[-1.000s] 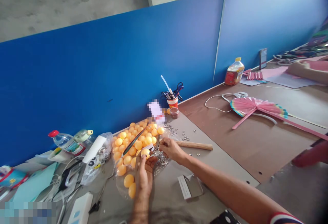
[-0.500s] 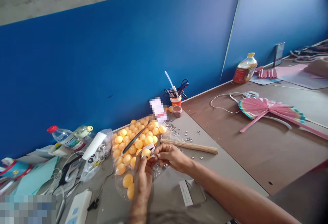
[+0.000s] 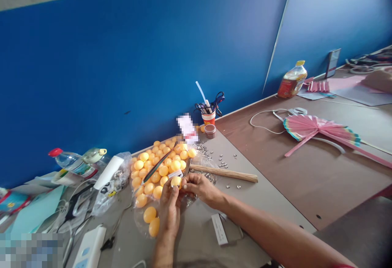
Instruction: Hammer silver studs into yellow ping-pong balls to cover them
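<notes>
An orange ball [image 3: 176, 182] is held in the fingers of my left hand [image 3: 171, 206], above the near edge of a bag of balls. My right hand [image 3: 200, 187] is closed at the ball's right side, fingertips pinched together; what they hold is too small to make out. Many orange balls [image 3: 155, 177] lie on clear plastic just beyond my hands, with a dark, slim tool [image 3: 159, 164] across them. Beside them is a hammer with a wooden handle [image 3: 226, 173]. Small shiny metal pieces [image 3: 223, 164] are scattered behind the handle.
A cup of pens [image 3: 208, 117] and a small round tub [image 3: 210, 131] stand by the blue partition [image 3: 122, 68]. Bottles [image 3: 73, 164], plastic bags and a white power strip [image 3: 90, 247] lie left. A pink paper fan [image 3: 318, 129] and a juice bottle [image 3: 292, 81] are right.
The view has shifted slightly. My right fingertips have come closer against the ball, which stays in my left hand.
</notes>
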{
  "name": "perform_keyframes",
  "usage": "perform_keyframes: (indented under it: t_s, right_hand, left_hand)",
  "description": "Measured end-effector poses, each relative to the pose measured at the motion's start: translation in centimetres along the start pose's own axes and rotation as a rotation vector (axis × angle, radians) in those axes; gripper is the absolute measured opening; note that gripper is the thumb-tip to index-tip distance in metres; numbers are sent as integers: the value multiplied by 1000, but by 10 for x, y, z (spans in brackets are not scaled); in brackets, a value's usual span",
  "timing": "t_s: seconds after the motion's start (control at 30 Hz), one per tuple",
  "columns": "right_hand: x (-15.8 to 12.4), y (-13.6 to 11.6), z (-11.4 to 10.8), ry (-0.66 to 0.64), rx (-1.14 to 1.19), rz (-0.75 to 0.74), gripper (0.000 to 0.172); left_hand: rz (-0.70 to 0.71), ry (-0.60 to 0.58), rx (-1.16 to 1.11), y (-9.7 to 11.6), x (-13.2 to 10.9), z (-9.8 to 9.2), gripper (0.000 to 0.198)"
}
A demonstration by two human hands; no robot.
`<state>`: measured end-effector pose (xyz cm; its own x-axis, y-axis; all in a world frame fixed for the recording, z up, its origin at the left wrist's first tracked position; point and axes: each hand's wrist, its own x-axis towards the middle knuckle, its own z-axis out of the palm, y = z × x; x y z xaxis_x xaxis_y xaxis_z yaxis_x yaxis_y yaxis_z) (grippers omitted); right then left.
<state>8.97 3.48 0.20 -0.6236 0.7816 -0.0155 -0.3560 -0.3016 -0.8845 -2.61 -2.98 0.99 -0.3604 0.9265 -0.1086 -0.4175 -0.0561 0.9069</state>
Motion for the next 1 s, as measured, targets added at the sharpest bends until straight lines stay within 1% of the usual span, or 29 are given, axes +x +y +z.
perform_keyframes:
  t_s: [0.17, 0.4, 0.53, 0.83, 1.0]
  right_hand:
    - [1, 3, 0, 25, 18, -21, 33]
    - [3, 6, 0, 26, 6, -31, 35]
    - [3, 7, -1, 29, -10, -20, 35]
    - [4, 8, -2, 46, -49, -27, 34]
    - [2, 6, -2, 33, -46, -32, 36]
  left_hand:
    - [0, -14, 6, 0, 1, -1, 39]
    - [-38, 12, -20, -2, 4, -2, 43]
    - [-27, 1, -4, -3, 3, -2, 43]
    - [-6, 8, 13, -5, 2, -3, 37]
    - [23, 3, 44, -3, 1, -2, 40]
